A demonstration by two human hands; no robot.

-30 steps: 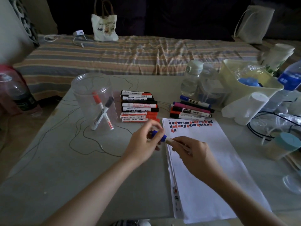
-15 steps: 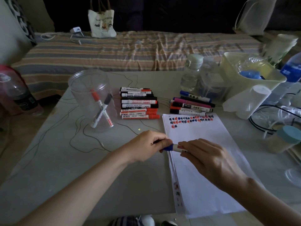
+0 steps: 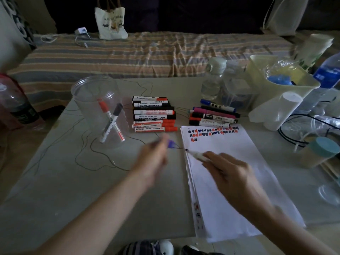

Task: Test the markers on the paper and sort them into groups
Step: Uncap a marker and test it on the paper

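Note:
My right hand point(image 3: 230, 172) grips an uncapped marker point(image 3: 196, 155), its dark tip at the left edge of the white paper point(image 3: 239, 181). My left hand point(image 3: 152, 159), blurred by motion, pinches the marker's blue cap point(image 3: 171, 143) just left of the paper. Red and dark test marks point(image 3: 211, 132) run along the top of the sheet. A stack of red and black markers point(image 3: 153, 115) lies beyond my left hand. A second group of markers point(image 3: 213, 115) lies above the paper. Two markers point(image 3: 112, 122) stand in a clear plastic cup point(image 3: 97, 107).
Clear bottles point(image 3: 214, 78), a pale bin point(image 3: 283, 85), a white roll point(image 3: 276, 111) and a teal-lidded jar point(image 3: 320, 151) crowd the right side with black cables. A dark bottle point(image 3: 16, 103) stands at far left. A striped bed point(image 3: 147, 52) with a tote bag point(image 3: 110, 21) lies behind the table.
The cap has come off the marker. My left hand drew away to the left with the cap, and my right hand brought the bare tip to the paper's left edge.

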